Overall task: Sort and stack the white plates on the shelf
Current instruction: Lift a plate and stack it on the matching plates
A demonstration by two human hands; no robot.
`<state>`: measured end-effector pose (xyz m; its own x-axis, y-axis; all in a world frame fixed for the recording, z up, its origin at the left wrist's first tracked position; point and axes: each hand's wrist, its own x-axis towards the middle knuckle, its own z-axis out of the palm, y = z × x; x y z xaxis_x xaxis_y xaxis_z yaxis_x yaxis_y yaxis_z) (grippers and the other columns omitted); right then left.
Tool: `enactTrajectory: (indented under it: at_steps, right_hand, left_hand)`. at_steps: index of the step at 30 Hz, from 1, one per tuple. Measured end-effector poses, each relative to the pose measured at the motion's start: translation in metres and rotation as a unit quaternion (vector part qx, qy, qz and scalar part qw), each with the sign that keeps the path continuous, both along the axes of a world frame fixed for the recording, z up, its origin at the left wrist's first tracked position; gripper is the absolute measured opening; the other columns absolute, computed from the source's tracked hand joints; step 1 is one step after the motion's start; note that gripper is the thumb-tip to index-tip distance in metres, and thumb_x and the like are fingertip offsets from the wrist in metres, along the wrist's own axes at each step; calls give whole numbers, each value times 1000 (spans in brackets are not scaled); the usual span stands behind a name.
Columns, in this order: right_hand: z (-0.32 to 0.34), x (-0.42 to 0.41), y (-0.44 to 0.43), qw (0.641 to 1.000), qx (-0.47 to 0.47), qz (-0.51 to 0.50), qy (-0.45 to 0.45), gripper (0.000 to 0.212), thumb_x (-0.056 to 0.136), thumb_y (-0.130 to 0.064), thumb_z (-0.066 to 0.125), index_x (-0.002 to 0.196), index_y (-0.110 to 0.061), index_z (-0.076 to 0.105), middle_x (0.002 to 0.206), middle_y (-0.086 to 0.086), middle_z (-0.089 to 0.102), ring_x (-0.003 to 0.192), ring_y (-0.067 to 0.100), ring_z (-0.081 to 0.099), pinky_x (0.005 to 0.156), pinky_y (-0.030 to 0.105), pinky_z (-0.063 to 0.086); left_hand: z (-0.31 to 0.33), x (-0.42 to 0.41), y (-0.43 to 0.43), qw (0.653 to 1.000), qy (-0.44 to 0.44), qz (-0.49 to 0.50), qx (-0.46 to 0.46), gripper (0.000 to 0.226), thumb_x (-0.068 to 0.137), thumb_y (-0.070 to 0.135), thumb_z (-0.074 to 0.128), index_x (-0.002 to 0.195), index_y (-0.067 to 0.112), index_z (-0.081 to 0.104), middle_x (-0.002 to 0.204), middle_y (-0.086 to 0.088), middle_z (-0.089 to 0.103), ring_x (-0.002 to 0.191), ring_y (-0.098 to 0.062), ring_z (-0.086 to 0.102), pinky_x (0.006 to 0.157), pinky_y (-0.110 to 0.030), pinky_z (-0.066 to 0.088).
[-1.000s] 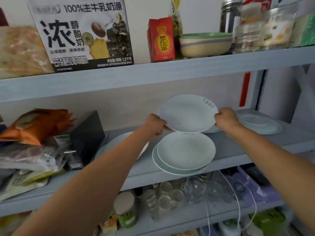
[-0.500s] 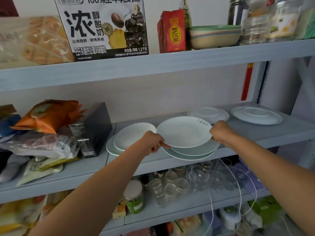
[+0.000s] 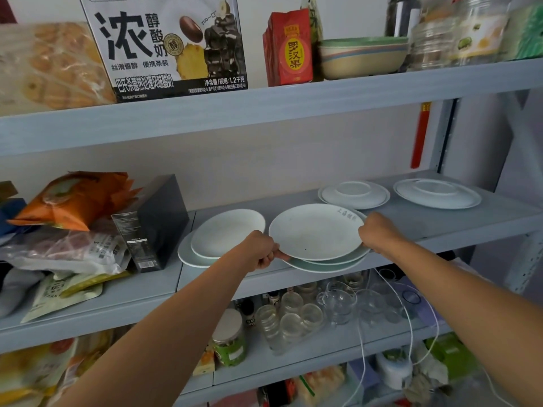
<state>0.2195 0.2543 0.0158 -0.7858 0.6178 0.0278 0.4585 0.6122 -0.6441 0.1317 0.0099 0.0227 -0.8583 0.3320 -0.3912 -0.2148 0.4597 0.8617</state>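
Note:
A white plate (image 3: 316, 232) with grey lettering near its far rim lies on top of a stack of two plates (image 3: 329, 264) at the front of the middle shelf (image 3: 440, 230). My left hand (image 3: 260, 249) grips its left rim and my right hand (image 3: 379, 232) grips its right rim. To the left, a second stack has a white plate (image 3: 227, 232) on a larger one. Two upturned plates lie at the back: one (image 3: 354, 194) behind the held plate, one (image 3: 436, 193) further right.
A dark box (image 3: 152, 221) and snack bags (image 3: 70, 198) crowd the shelf's left side. The upper shelf holds a milk carton box (image 3: 167, 45), red cartons (image 3: 289, 48), stacked bowls (image 3: 363, 55) and jars. Glass cups (image 3: 293, 318) and white cables (image 3: 390, 304) sit below.
Both hands brought the lettered plate down from mid-air onto the stack of two plates. The view tilted, revealing the plates at the back.

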Motion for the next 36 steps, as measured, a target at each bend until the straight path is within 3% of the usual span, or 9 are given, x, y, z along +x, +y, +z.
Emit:
enactTrajectory:
  at_steps: [4,7,11,15,22,28,31,36]
  right_hand:
    - [-4,-2,7,995,98,-4,-20,8,91,-16,51,86,-10,51,88,11,59,75,29,53,64,32,42]
    - [-9,-5,15,990,138,-8,1,22,92,-27,53,78,-9,53,89,12,64,72,28,51,64,31,40]
    - [-2,-9,20,991,129,-3,24,27,88,-32,56,70,-13,49,73,6,54,70,29,52,60,31,38]
    - [7,-11,19,991,126,7,37,34,87,-29,56,60,-17,41,59,1,45,67,29,52,51,28,31]
    - [10,-10,19,992,119,17,46,30,88,-32,58,68,-10,52,61,2,49,71,31,58,59,29,39]
    - [13,-3,31,992,110,8,55,35,89,-29,56,59,-14,46,57,2,50,65,28,56,58,30,41]
    - [17,4,49,994,92,1,58,33,89,-29,55,61,-12,49,61,6,55,67,29,59,61,34,47]
    - [22,20,101,995,70,-27,59,26,91,-29,58,80,-5,62,87,14,67,88,32,64,73,36,50]
  left_hand:
    - [1,-3,2,999,14,-4,-36,13,96,6,49,102,-4,56,64,-8,72,40,-6,29,38,-14,28]
    - [6,-4,4,998,34,-3,-59,17,94,11,55,81,1,60,47,-2,55,37,-7,31,36,-15,26]
    - [15,-4,14,999,46,8,-26,30,94,11,54,64,8,56,51,-1,46,42,-10,31,38,-16,25]
    - [23,-2,26,999,49,2,-8,31,96,14,53,66,11,55,54,-1,47,44,-9,31,41,-17,24]
    - [30,-1,40,998,57,-22,-8,30,95,15,56,65,9,55,57,-3,46,46,-10,31,39,-17,25]
    - [34,3,65,996,73,-54,-6,31,96,18,57,67,8,54,58,-2,47,47,-10,33,41,-17,27]
    - [41,8,90,994,84,-75,1,30,96,18,56,68,9,52,59,-2,47,48,-10,35,41,-17,28]
    - [50,14,153,990,96,-104,21,28,96,13,53,68,11,49,58,-2,49,44,-9,36,36,-15,27]
